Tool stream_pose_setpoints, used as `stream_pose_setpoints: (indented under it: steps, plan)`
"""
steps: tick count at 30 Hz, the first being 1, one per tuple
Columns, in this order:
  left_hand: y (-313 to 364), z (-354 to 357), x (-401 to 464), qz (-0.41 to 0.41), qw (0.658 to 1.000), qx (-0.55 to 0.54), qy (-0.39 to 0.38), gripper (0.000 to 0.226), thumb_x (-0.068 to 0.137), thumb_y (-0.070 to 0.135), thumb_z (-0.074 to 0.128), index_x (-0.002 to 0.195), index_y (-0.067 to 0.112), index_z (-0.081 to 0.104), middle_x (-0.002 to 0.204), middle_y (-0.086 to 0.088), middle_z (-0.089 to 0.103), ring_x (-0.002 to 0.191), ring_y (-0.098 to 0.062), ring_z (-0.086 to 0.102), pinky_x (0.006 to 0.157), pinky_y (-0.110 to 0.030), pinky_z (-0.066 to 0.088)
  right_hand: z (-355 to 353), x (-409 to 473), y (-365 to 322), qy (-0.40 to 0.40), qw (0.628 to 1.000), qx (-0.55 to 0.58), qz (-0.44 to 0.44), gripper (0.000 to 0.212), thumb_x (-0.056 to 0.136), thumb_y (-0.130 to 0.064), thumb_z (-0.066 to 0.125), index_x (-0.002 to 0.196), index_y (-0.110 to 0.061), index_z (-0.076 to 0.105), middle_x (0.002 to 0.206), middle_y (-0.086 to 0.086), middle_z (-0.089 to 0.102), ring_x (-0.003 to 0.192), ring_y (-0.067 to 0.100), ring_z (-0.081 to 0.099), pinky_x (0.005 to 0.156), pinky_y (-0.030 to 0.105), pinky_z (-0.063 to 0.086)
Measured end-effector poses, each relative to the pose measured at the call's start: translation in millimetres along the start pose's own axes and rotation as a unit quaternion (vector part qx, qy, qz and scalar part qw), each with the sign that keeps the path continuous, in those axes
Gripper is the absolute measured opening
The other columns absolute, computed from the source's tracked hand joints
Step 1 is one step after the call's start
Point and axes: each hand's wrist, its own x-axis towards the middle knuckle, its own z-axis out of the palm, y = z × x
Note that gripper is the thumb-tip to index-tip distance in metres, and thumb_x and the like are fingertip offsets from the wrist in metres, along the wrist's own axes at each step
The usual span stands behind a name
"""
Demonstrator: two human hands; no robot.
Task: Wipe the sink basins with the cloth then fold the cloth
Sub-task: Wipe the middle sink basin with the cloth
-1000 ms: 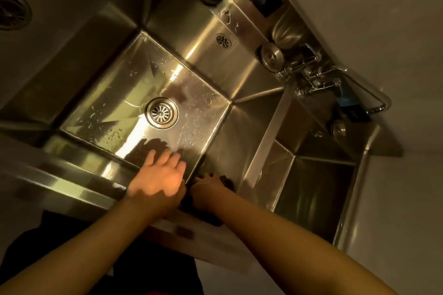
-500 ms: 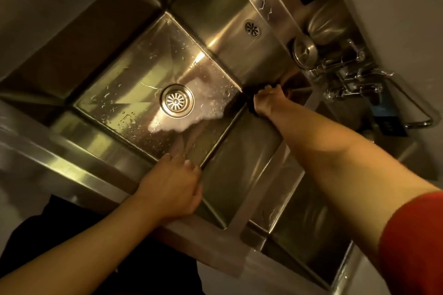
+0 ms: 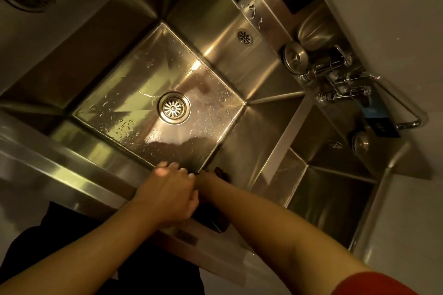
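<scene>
At the basin's (image 3: 153, 93) near corner, the left hand (image 3: 167, 194) curls over the rim; the right hand (image 3: 206, 179), mostly hidden, seems to clutch the dark cloth (image 3: 221, 172).

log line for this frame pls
phase: wiping middle basin | right hand: on dark cloth, near-right corner | left hand: on front rim | fold: not started
</scene>
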Motion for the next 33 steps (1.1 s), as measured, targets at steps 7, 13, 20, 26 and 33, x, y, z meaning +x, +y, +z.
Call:
stream_pose_setpoints:
  steps: [7,13,20,26,33]
  plan:
    - [0,1,0,-0.010,0.999,-0.012,0.041,0.031,0.084,0.050,0.055,0.076,0.023,0.065,0.075,0.001,0.068,0.080,-0.025,0.070,0.087,-0.041,0.054,-52,-32,104,0.108,0.972,0.064,0.201,0.044,0.101,-0.029,0.051,0.140,-0.010,0.054,0.150,0.018,0.046,0.139,0.040,0.042,0.111,0.054,0.035]
    - [0,-3,2,-0.018,0.999,0.016,-0.040,0.044,0.094,0.056,0.032,0.101,0.025,0.063,0.102,0.005,0.069,0.110,-0.021,0.066,0.111,-0.039,0.041,-96,-69,210,0.165,0.930,-0.010,0.327,0.050,0.095,-0.031,0.052,0.141,-0.011,0.054,0.149,0.015,0.049,0.139,0.039,0.038,0.115,0.056,0.028]
    - [2,-16,3,-0.008,0.996,0.015,-0.082,0.040,0.098,0.053,0.032,0.105,0.026,0.059,0.105,0.004,0.066,0.111,-0.020,0.062,0.108,-0.039,0.044,-43,-78,105,0.140,0.966,-0.017,0.218,0.041,0.096,-0.024,0.052,0.134,-0.010,0.061,0.143,0.014,0.054,0.134,0.038,0.043,0.109,0.057,0.033]
    - [1,-18,3,0.007,0.996,0.004,-0.092,0.046,0.095,0.056,0.033,0.112,0.026,0.063,0.112,0.004,0.068,0.114,-0.021,0.060,0.105,-0.038,0.042,-8,-71,-4,0.028,0.998,0.005,0.061,0.051,0.098,-0.036,0.056,0.146,-0.021,0.049,0.152,0.009,0.045,0.141,0.036,0.039,0.109,0.060,0.037]
    - [-23,-42,14,-0.002,0.995,-0.083,-0.047,0.065,0.084,0.048,0.025,0.118,0.020,0.073,0.109,-0.003,0.072,0.111,-0.028,0.063,0.099,-0.037,0.044,-38,-62,40,0.128,0.970,0.204,0.044,0.025,0.099,-0.028,0.055,0.115,-0.015,0.069,0.117,0.012,0.069,0.110,0.030,0.065,0.091,0.036,0.048]
